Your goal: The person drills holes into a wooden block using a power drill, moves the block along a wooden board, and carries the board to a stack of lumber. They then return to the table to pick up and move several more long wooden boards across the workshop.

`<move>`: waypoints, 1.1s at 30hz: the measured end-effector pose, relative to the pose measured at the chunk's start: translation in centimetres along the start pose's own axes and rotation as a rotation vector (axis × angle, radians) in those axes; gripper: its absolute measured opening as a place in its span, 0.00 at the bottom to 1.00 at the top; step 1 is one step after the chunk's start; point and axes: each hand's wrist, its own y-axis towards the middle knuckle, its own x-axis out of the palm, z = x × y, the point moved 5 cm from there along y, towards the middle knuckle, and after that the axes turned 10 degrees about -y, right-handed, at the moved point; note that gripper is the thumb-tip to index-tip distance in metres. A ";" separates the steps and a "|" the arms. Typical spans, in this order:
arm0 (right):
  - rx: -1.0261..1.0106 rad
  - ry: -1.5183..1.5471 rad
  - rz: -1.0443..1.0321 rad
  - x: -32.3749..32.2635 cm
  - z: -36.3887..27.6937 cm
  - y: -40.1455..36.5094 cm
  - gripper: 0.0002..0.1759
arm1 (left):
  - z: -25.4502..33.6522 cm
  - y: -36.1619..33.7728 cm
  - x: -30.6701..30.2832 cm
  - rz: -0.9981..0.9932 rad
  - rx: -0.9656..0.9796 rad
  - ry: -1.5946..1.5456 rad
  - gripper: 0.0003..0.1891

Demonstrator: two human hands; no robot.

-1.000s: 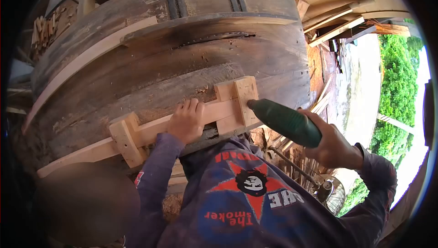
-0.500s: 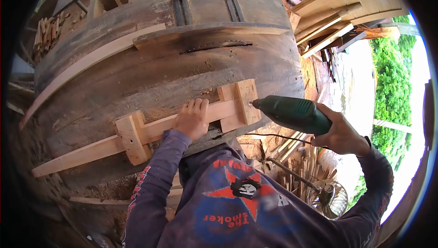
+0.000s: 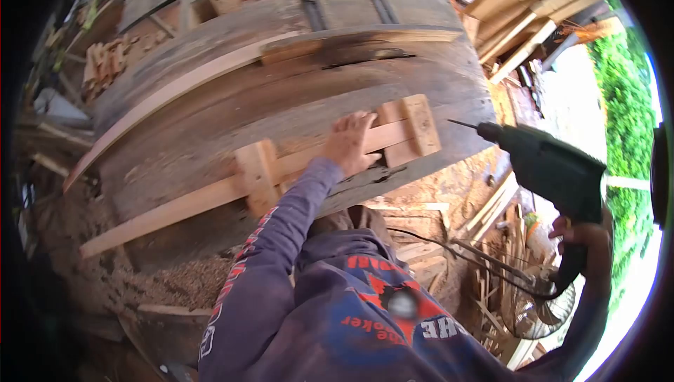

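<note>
Two bare hands are at work: the right hand [image 3: 593, 236] is wrapped round the grip of a dark green drill [image 3: 558, 164], and the left hand [image 3: 349, 145] lies on a pale wood strip [image 3: 186, 206]. The drill is held in the air to the right of the strip, its long axis slanting from upper left to lower right. Its thin bit [image 3: 461, 123] points left, toward the right block [image 3: 420, 126], near it but not touching.

On the worktop [image 3: 449, 87], the strip's long axis climbs from lower left to upper right. The left block [image 3: 258, 175] and the right block sit crosswise over it, the latter at its upper end. The left hand rests between these blocks, fingers side by side and reaching past the far edge; whether it grips, I cannot tell.

Farther back, a long curved batten [image 3: 175, 87] meets a darker board [image 3: 358, 36], with two metal clamps [image 3: 380, 4] behind. A fan [image 3: 540, 312] stands low, below the drill.
</note>
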 end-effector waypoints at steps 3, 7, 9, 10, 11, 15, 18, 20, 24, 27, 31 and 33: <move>0.029 0.095 -0.009 1.6 2.4 -3.7 0.35 | 4.7 -2.9 -5.2 0.147 -0.041 -0.109 0.39; 0.066 0.029 -0.217 6.1 1.0 -7.0 0.35 | 13.0 -7.4 -10.8 0.321 0.197 -0.387 0.29; -0.006 -0.032 -0.343 8.6 0.2 -7.6 0.36 | 17.5 -6.6 -14.2 0.210 0.260 -0.441 0.32; -0.069 -0.064 -0.410 9.7 0.3 -7.8 0.35 | 19.3 -5.7 -16.0 0.199 0.291 -0.441 0.32; -0.070 -0.069 -0.412 10.7 0.0 -8.2 0.35 | 20.3 -4.9 -17.1 0.190 0.322 -0.443 0.33; -0.237 -0.131 -0.524 14.7 -2.9 -10.4 0.37 | 18.7 -4.7 -17.1 -0.094 0.134 -0.495 0.35; -0.276 -0.213 -0.536 18.0 -5.1 -11.8 0.42 | 15.5 -6.0 -20.1 0.220 0.223 -0.564 0.39; -0.259 -0.226 -0.546 19.9 -6.1 -12.2 0.42 | 13.7 -6.9 -20.9 0.216 0.182 -0.592 0.39; -0.279 -0.255 -0.510 22.6 -9.3 -13.3 0.41 | 11.2 -7.2 -23.2 0.262 0.198 -0.649 0.39; -0.208 -0.289 -0.495 23.9 -10.4 -14.2 0.38 | 9.8 -7.3 -24.1 0.226 0.184 -0.715 0.39; -0.150 -0.315 -0.440 25.3 -12.6 -15.4 0.37 | 8.3 -7.5 -24.3 0.190 0.202 -0.774 0.34; -0.130 -0.350 -0.431 25.8 -12.9 -15.6 0.36 | 7.7 -7.3 -24.5 0.165 0.196 -0.790 0.35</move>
